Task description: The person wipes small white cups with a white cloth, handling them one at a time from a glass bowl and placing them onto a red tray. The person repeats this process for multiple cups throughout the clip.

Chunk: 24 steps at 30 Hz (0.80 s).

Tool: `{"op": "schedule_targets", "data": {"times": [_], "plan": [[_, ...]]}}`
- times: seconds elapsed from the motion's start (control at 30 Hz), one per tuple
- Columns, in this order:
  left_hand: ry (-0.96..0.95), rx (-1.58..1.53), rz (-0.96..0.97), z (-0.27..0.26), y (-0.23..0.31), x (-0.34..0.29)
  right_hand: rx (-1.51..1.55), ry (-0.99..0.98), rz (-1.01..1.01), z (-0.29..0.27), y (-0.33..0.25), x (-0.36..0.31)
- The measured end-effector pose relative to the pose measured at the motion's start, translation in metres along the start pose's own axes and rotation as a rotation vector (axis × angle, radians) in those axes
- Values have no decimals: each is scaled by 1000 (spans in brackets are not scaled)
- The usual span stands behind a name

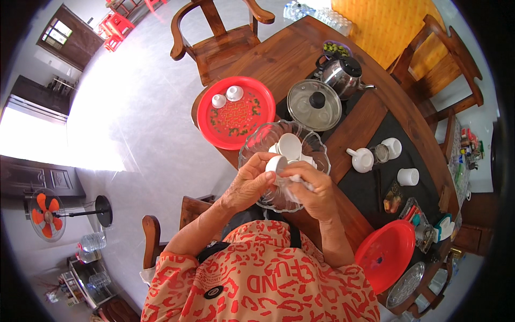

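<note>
A small white cup (pixel 276 163) is pinched in the fingers of my left hand (pixel 248 185). My right hand (pixel 317 192) is closed around a white wad (pixel 303 185), which looks like tissue or cloth, and its fingertips are at the cup's side. Both hands are above a clear glass bowl (pixel 323 153) with a wavy rim. Inside the bowl are more white cups (pixel 290 146), partly hidden behind my hands. Left of the bowl lies a round red tray (pixel 210 129) with two white cups (pixel 234 93) on its far part.
Behind the bowl stand a glass-lidded pot (pixel 332 114) and a steel kettle (pixel 343 80). To the right are a white teapot (pixel 362 160), a strainer (pixel 381 153), white vessels (pixel 408 177) and a red basin (pixel 375 257). Wooden chairs (pixel 222 45) surround the table (pixel 257 56).
</note>
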<state>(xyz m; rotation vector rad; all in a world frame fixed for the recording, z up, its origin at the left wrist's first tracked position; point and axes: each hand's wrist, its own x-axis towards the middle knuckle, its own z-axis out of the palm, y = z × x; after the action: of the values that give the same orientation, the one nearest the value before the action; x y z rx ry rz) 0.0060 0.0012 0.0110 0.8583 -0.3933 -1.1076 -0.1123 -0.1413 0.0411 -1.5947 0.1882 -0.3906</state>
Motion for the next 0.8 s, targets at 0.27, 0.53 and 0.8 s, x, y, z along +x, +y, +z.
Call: {"op": "schedule_targets", "data": {"times": [0.27, 0.53, 0.8], "plan": [[11, -273, -41, 14, 3, 2, -589, 274, -552, 32, 5, -5], [-5, -270, -93, 16, 7, -3, -522, 262, -525, 14, 11, -7], [-41, -213, -107, 4, 1, -6, -434, 383, -284, 8, 11, 10]]}}
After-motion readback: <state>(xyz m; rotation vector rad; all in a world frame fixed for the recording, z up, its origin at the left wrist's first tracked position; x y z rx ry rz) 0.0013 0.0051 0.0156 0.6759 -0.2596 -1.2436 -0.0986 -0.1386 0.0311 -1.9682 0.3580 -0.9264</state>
